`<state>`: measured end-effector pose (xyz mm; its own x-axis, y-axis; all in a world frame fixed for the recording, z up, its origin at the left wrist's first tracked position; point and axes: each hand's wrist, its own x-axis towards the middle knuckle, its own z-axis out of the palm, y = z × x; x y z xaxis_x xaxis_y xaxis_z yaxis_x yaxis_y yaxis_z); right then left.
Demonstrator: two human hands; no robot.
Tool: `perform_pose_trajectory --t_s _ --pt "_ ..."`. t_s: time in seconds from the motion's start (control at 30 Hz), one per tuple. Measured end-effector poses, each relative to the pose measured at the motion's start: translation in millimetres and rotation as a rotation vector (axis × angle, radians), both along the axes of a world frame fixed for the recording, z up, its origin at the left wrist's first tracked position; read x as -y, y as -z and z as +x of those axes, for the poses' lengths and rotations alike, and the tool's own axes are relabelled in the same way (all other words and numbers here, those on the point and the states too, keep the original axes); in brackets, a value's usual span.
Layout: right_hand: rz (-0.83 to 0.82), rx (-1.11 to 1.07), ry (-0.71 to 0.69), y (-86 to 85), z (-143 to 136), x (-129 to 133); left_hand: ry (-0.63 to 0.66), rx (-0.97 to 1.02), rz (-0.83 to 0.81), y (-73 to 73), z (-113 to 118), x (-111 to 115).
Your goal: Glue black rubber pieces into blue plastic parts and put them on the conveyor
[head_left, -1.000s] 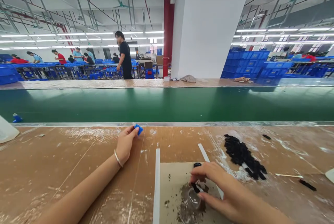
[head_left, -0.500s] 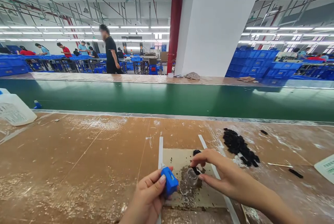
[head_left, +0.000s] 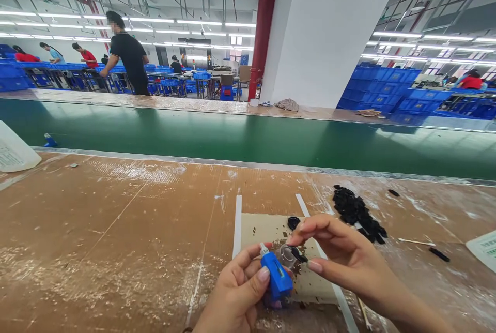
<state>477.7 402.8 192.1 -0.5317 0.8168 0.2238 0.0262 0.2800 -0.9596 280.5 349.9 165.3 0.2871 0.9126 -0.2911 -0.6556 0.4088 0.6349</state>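
Note:
My left hand (head_left: 238,291) grips a small blue bottle (head_left: 278,276) with a white tip pointing up and left. My right hand (head_left: 341,258) pinches a small black part (head_left: 299,255) right next to the bottle's tip. A small clear round cap (head_left: 287,255) sits between the two hands; whether a hand holds it is unclear. All this hovers over a stained beige card (head_left: 267,229) taped to the brown bench. One black part (head_left: 293,222) lies on the card just beyond my fingers.
A pile of black parts (head_left: 358,214) lies to the right, with a thin stick (head_left: 413,242) and stray black pieces (head_left: 439,254) past it. A white jug (head_left: 13,152) stands far left. A green conveyor belt (head_left: 248,139) runs behind the bench; a person in black (head_left: 127,56) walks beyond it.
My left hand has brought the blue bottle from the bench's far edge back to the card. My right hand has lifted off the card and now holds the black part at the bottle's tip.

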Motion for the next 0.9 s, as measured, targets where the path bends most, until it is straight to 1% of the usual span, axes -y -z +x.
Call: perform_pose_trajectory --t_s 0.2,0.3,0.43,0.63,0.7,0.77,0.9 --pt "-0.011 -0.065 -0.045 -1.4 -10 8 0.027 0.028 0.026 -0.3 1 3" --pt "-0.008 -0.041 -0.078 -1.5 -13 10 0.026 0.040 0.025 2.1 1 4" --pt "0.040 -0.007 -0.088 -1.5 -15 11 0.033 0.029 0.035 5.3 1 5" --pt "0.090 0.028 -0.113 -0.6 -13 11 0.021 0.021 0.025 4.2 1 6" --pt "0.133 0.046 -0.116 -1.6 -13 10 0.019 0.036 0.026 4.8 0 6" --pt "0.216 0.074 -0.117 -3.8 -14 9 0.016 0.049 0.033 6.7 0 5" --pt "0.479 0.181 -0.140 -8.8 -15 6 0.000 0.069 0.044 12.3 0 4"
